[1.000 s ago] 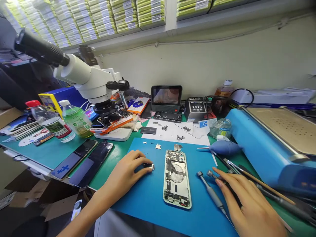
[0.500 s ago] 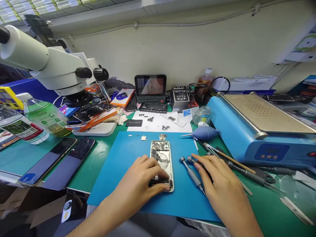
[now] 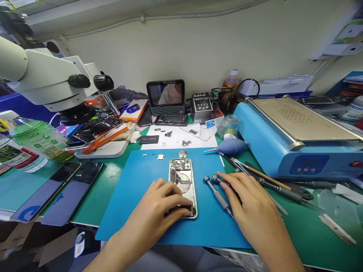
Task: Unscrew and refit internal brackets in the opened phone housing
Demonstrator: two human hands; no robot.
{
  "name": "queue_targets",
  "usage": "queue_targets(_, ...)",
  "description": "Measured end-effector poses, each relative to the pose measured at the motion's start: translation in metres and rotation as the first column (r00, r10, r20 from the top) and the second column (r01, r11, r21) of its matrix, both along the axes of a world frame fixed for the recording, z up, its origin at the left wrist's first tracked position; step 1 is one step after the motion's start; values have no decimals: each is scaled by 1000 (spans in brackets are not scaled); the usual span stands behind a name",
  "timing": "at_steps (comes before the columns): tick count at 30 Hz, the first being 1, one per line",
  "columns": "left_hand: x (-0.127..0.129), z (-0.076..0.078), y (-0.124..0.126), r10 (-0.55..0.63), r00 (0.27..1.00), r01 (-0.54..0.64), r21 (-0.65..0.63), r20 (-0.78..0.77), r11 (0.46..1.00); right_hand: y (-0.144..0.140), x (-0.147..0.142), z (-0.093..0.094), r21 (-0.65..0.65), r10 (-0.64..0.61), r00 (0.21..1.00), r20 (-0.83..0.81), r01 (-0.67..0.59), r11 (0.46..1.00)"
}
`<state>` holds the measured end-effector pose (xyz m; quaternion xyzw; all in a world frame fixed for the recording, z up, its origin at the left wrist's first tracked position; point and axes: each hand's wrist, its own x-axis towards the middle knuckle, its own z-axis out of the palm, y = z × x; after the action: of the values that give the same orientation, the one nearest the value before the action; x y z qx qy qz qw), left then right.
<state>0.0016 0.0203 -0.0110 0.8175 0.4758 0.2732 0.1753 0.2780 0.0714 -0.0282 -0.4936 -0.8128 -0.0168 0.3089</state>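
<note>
An opened phone (image 3: 183,175) with its insides showing lies on a blue mat (image 3: 133,211). My left hand (image 3: 166,206) rests on the phone's near end, its fingertips pinched on a small dark part there. My right hand (image 3: 249,209) lies flat to the right of the phone, over a dark tool, with its fingertips by the head of one screwdriver. A second grey screwdriver (image 3: 219,196) lies between that hand and the phone. Small loose parts (image 3: 160,156) sit on the mat beyond the phone.
A microscope (image 3: 51,83) and bottles (image 3: 36,138) stand at the left, with two dark phones (image 3: 70,192) in front of them. A blue heating machine (image 3: 283,151) fills the right. A blue blower (image 3: 231,146), hand tools (image 3: 272,187) and a white sheet with parts (image 3: 176,140) lie behind the mat.
My left hand has carried a small part from the mat to the phone's near end. The view has swung to the right and downward. My right hand has stayed on the tools.
</note>
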Motion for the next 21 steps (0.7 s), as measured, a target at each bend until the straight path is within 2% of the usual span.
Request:
queue_targets(4, -3, 3, -7, -11, 999, 16, 118, -45, 993, 0, 0, 0, -16, 0, 1000, -14, -1, 1000)
queue_targets(11, -5, 9, -18, -123, 957, 194, 259, -264, 946, -2, -2, 2, -52, -11, 998, -55, 9, 999)
queue_targets(18, -14, 10, -15, -198, 936, 249, 149, -293, 957, -3, -4, 4, -34, -3, 990, -141, -2, 999)
queue_targets(21, -15, 11, -16, -147, 957, 180, 115, -251, 977, -6, -5, 9, 15, -9, 975, -224, 12, 1000)
